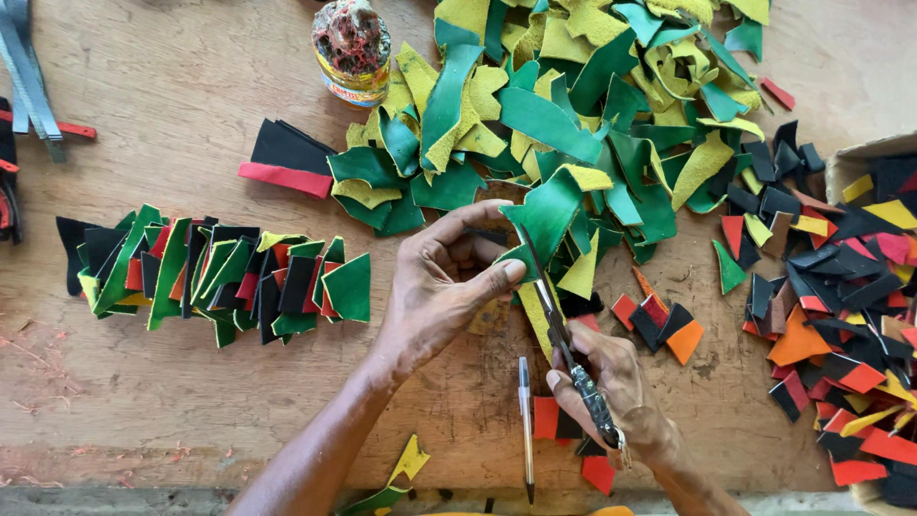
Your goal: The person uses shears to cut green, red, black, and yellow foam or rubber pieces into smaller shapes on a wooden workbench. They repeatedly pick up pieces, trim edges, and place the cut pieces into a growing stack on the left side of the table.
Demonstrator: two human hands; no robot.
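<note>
Left hand pinching green piece, right hand gripping scissors

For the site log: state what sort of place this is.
Probably a small leather craft workshop. A worn wooden workbench carries heaps of green and yellow offcuts; the left hand holds a green piece while the right hand cuts it with scissors.
</note>
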